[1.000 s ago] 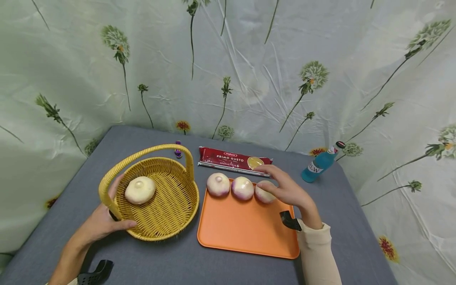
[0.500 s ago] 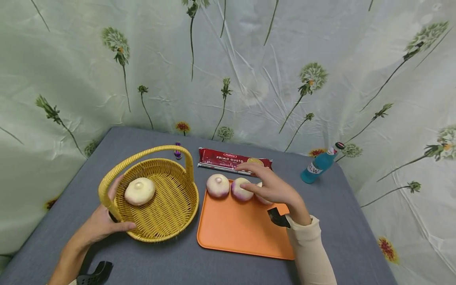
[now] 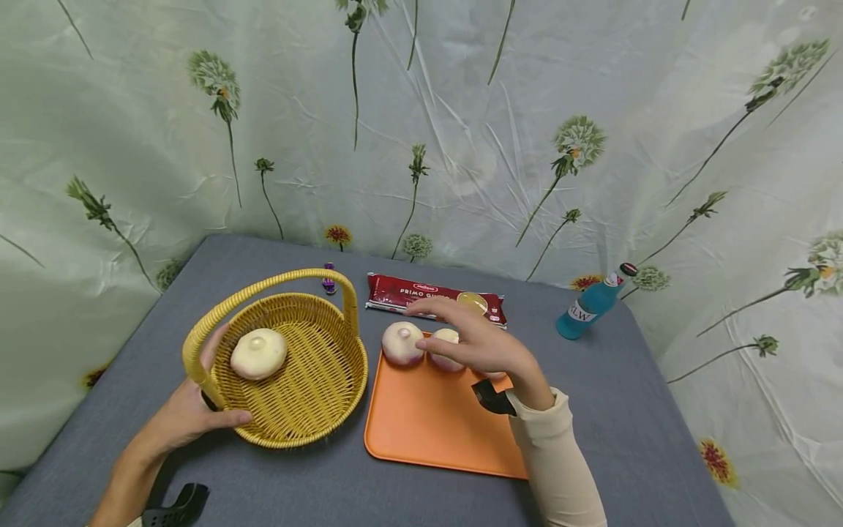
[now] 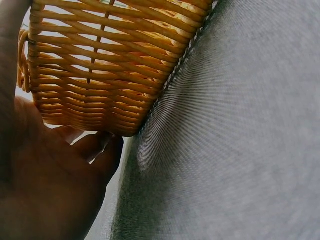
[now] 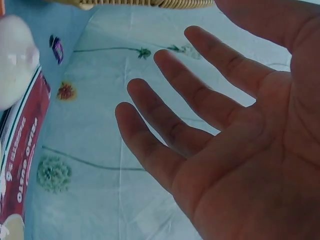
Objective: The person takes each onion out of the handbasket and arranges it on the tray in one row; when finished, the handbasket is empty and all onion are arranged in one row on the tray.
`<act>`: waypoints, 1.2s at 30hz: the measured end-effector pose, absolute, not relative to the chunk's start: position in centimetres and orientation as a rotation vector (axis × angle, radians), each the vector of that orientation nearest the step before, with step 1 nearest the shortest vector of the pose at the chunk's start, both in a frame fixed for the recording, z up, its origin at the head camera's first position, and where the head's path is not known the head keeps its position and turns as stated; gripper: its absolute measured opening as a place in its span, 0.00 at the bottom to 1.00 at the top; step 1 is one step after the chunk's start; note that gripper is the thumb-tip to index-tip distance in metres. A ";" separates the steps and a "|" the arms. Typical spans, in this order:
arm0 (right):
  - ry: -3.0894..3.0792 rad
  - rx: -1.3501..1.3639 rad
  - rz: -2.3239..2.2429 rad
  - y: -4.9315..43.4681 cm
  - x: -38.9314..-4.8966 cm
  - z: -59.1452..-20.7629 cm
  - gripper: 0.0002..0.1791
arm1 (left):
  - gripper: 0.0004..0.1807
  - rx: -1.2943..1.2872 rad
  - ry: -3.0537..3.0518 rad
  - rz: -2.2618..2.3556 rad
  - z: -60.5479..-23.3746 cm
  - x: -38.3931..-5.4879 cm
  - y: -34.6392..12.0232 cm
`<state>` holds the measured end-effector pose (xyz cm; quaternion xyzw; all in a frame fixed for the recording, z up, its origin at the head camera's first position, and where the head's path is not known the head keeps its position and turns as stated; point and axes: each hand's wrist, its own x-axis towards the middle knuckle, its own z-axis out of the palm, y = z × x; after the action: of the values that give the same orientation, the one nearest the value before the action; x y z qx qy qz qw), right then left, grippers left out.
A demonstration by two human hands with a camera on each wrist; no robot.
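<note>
My left hand point(image 3: 187, 413) grips the left side of a yellow wicker basket point(image 3: 358, 380), thumb over the rim. The left wrist view shows the basket's woven wall point(image 4: 110, 65) from close by. Inside it, at the left, lies a whitish turnip point(image 3: 258, 353). My right hand point(image 3: 477, 344) hovers with spread fingers over the back of an orange tray point(image 3: 441, 432), holding nothing. Along that back edge sit a white-and-purple turnip point(image 3: 402, 342), a second turnip point(image 3: 444, 362) partly behind the hand, and a third turnip point(image 3: 490, 375) mostly hidden.
Behind the tray lies a red spaghetti packet point(image 3: 408, 293). A blue bottle point(image 3: 589, 306) leans at the back right. A small purple wrapped item point(image 3: 329, 282) lies behind the basket handle. A flower-printed curtain point(image 3: 461, 146) hangs behind the grey table point(image 3: 296, 490).
My right hand has moved left along the row, from the rightmost turnip toward the leftmost one. The left hand and basket have stayed in place.
</note>
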<state>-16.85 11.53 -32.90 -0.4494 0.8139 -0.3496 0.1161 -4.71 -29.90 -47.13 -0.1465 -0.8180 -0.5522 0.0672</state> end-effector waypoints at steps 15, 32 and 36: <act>2.314 -1.374 -0.952 8.4 -16.6 -33.7 0.23 | 0.78 -0.435 -2.487 -1.633 -47.1 -4.7 -29.9; 2.011 -1.236 -1.191 2.8 -16.6 -35.3 0.27 | 0.76 -0.417 -2.508 -1.647 -47.2 -4.7 -29.8; 1.978 -1.167 -1.249 1.0 -16.5 -35.5 0.28 | 0.77 -0.414 -2.511 -1.633 -47.1 -4.6 -30.0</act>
<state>-16.48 1.01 -35.54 -0.4311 0.7305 -0.4611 0.2605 -4.60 -29.98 -47.13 -0.1366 -0.8290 -0.5392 0.0586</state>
